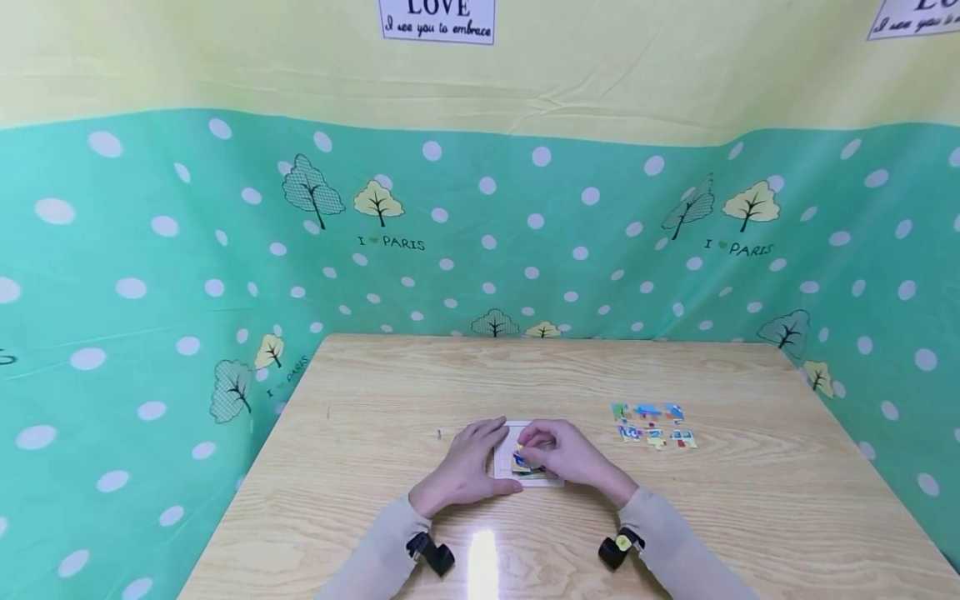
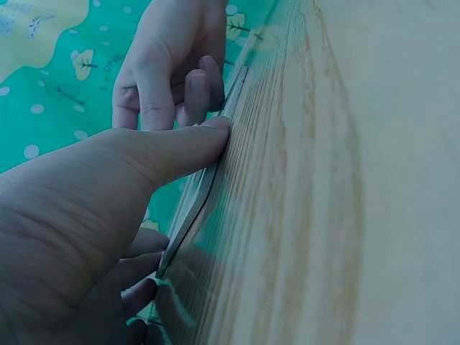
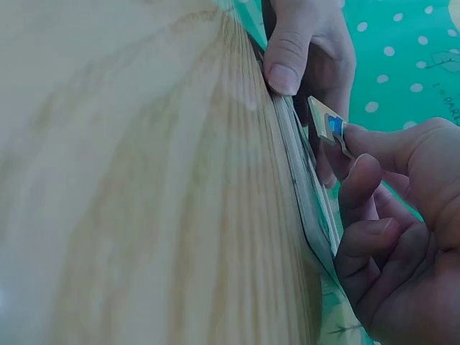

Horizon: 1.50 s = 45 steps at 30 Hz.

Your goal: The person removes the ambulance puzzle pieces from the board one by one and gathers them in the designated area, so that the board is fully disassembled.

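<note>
A white puzzle tray point(image 1: 502, 461) lies flat on the table between the two hands, with some puzzle pieces point(image 1: 528, 472) in its near part. My left hand point(image 1: 470, 462) rests along the tray's left side, fingers extended toward the far corner and thumb laid at the near edge. In the right wrist view, the left thumb point(image 3: 285, 61) touches the tray's edge. Above the tray, my right hand point(image 1: 566, 454) pinches a jigsaw puzzle piece point(image 3: 327, 122) between thumb and fingers. That piece is tilted and shows some blue. The right hand partly hides the tray's right half.
Several loose jigsaw pieces point(image 1: 655, 435) lie in two rows to the right of the tray. The wooden table point(image 1: 360, 392) meets a green dotted curtain point(image 1: 450, 250) at its back and sides. A tiny dark scrap point(image 1: 439, 433) lies left of the tray.
</note>
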Motion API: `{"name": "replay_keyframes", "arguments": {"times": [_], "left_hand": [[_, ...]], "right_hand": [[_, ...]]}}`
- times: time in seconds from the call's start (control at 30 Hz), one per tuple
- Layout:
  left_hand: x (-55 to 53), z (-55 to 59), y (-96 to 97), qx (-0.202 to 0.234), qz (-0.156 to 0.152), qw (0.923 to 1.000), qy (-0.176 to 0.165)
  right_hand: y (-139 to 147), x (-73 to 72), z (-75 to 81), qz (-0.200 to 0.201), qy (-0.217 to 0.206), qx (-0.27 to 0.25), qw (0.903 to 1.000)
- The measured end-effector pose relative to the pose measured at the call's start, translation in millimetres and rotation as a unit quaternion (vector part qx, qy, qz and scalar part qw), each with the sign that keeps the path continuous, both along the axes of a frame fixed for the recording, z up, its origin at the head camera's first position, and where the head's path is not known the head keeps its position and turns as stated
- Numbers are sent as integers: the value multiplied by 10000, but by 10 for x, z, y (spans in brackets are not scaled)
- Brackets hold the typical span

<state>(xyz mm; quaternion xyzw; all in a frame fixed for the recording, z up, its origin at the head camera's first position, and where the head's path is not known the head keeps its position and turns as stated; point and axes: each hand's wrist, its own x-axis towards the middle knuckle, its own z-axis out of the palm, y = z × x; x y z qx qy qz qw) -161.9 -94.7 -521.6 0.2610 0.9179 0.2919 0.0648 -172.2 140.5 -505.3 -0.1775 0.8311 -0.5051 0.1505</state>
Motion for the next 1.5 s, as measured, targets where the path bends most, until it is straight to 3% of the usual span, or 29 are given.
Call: {"name": "replay_keyframes", "arguments": {"times": [0.37, 0.77, 1.5], "left_hand": [[10, -1, 0, -24, 16, 10000, -3], [32, 10, 2, -59, -8, 10000, -69], [11, -14, -3, -2, 26, 10000, -49]], "right_hand": [[161, 11, -14, -85, 399, 318, 9987], [378, 36, -20, -340, 101, 217, 9991], [793, 139, -66, -921, 191, 588, 9938]]}}
